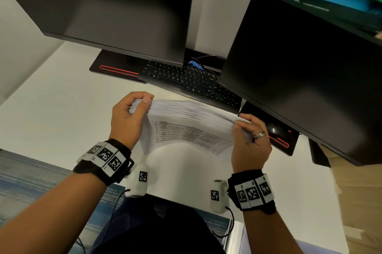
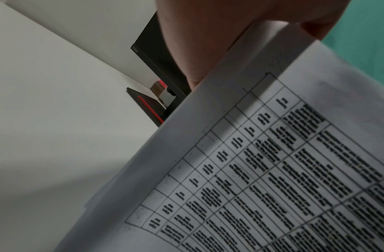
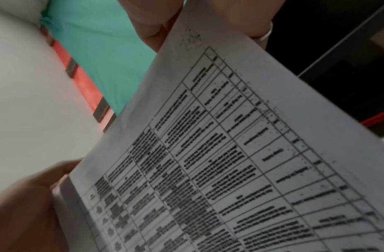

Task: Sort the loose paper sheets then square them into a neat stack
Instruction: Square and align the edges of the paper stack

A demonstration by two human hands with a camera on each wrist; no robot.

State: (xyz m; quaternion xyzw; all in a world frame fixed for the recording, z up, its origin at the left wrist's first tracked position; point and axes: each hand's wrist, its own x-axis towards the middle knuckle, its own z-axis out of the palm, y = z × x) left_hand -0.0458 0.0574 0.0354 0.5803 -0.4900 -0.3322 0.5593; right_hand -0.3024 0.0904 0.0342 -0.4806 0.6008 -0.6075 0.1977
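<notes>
Item: paper sheets (image 1: pixel 186 121), one bundle, printed with a ruled table of small text. Location: held in the air above the white counter (image 1: pixel 62 109), in front of the keyboard (image 1: pixel 186 80), between the two hands. The bundle sags in the middle and its lower edge curves toward the person.

Left hand (image 1: pixel 128 117): grip closed on the left end of the bundle, thumb on the near face, fingers curled over the far side. The left wrist view shows the thumb (image 2: pixel 208 42) pressed on the top margin of the front sheet.

Right hand (image 1: pixel 250 142): grip closed on the right end, thumb and fingers pinching the sheet edges; a ring (image 1: pixel 260 134) sits on one finger.

Condition: top edges lie fanned and stepped, not flush. Squaring appears not yet done.

Handling, as judged: light, thin, limp across the span; the sheets slide readily on one another, and edges crease or dog-ear if pinched hard. Best held at the two short ends with a loosened hold, so the sheets can drop level when the long edge is tapped on the counter. Too slack a hold risks sheets slipping out.

Surroundings: two dark monitors (image 1: pixel 115 5) behind; a mouse (image 1: pixel 273 128) to the right.
</notes>
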